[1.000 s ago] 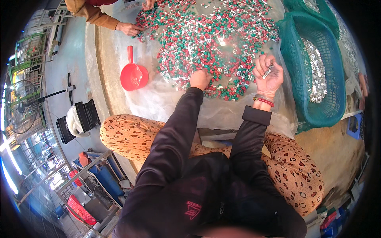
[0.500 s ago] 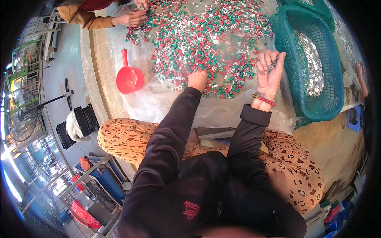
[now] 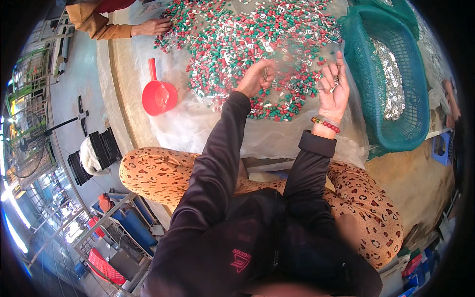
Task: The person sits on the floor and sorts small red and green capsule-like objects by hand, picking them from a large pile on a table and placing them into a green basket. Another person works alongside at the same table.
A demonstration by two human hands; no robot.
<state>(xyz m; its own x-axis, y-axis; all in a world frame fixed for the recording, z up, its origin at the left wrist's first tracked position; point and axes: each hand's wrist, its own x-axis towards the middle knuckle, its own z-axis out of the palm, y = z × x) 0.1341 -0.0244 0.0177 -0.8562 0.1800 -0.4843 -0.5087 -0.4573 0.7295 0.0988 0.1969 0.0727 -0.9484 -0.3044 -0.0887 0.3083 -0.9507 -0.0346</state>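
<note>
While our left hand curls over red-and-green pieces, grip unclear, we hold small pale pieces in half-curled right hand, near teal basket

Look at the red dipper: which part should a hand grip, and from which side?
Probably the straight handle, from the left: on the red dipper it sticks out, slim, from the wide round bowl toward the top of the picture, while the heap of small pieces lies to the right.
</note>
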